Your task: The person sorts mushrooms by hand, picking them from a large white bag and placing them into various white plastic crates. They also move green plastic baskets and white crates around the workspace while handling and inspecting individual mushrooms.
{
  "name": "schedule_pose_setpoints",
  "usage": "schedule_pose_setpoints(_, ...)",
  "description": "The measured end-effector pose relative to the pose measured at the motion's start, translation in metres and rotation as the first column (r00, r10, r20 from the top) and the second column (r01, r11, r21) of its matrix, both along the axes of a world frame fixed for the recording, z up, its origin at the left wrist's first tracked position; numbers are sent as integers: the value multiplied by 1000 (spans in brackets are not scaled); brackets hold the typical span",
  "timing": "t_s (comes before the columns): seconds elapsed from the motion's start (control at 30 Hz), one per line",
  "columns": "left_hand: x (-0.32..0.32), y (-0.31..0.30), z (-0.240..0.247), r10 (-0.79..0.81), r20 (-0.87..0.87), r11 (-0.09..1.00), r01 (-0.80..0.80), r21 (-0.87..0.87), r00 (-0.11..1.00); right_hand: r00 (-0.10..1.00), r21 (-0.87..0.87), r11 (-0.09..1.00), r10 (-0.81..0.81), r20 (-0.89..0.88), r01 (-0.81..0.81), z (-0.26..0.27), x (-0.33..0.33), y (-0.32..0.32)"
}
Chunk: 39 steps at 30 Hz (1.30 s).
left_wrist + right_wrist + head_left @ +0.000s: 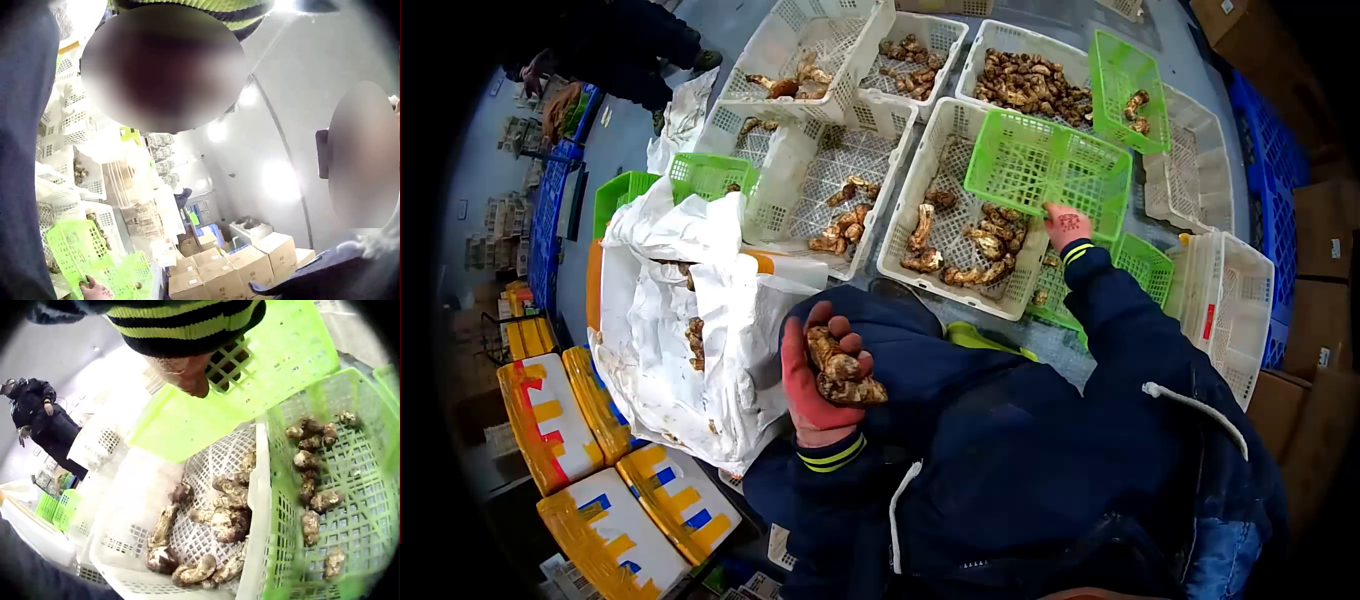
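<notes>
My left hand (808, 395), palm up over my lap, holds brown-and-white mushrooms (836, 370) with its fingers curled round them. At the near rim of a bright green plastic basket (1048, 160), my right hand (1068, 228) grips the edge; the right wrist view shows its thumb on the rim. That basket is tilted over a white crate (900, 250), in which thick mushrooms (222, 519) lie. Beside the crate, a second green basket (281, 531) holds several smaller mushrooms (306, 460). In the left wrist view the left hand is out of sight.
White paper (640, 370) lines a box at my left, with a few mushrooms (696, 343) on it. More white crates (870, 150) stand ahead, one heaped with mushrooms (1030, 85). Taped foam boxes (560, 420) are at lower left, cardboard boxes (1320, 235) at right. Another person (47, 422) stands across.
</notes>
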State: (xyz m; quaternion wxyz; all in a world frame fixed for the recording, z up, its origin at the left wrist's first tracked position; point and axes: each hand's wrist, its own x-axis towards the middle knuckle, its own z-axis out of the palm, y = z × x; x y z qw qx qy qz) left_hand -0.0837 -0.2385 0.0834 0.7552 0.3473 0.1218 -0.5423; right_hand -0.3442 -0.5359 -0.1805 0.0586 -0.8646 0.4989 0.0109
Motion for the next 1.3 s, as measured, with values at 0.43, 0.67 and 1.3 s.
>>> schedule_pose_setpoints(0.43, 0, -6, -15, -73, -58, 992, 67, -109, 996, 941, -115, 943, -289, 177, 312, 16, -79, 39)
schedule_pose_setpoints(0.67, -3, -4, -18, -87, -61, 990, 80, -120, 994, 912, 38, 911, -408, -42, 410, -24, -192, 50)
schedule_pose_setpoints(1.3, -5, -6, -13, -59, -40, 997, 57, -60, 997, 953, -40, 994, -82, 292, 98, 5, -124, 14)
